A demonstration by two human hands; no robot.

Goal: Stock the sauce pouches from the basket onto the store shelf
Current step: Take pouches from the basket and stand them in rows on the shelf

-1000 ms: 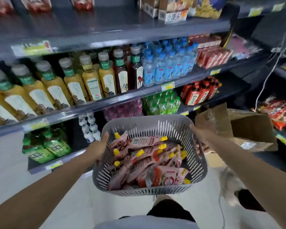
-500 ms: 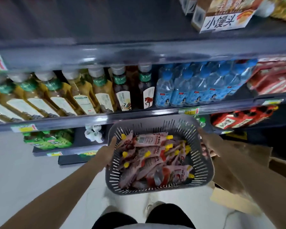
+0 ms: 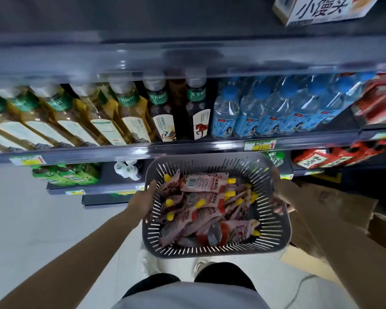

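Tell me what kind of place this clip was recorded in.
Most likely a grocery or convenience store: price tags on the shelf edges, rows of tea bottles and water bottles, a basket of sauce pouches.

Soft, rather dim light; pale floor (image 3: 31,230) brightest, recesses under shelves dark. Blur: upper shelf edge (image 3: 165,59) motion-smeared, glare streaks along it. Wide-angle bowing at sides, where bottles (image 3: 129,112) lean outward. Focus sharpest at basket (image 3: 216,253).

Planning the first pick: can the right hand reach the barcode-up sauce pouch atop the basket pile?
Probably not yet: the right hand grips the basket rim, and the left hand grips the opposite side. The sauce pouch itself lies uncovered on top.
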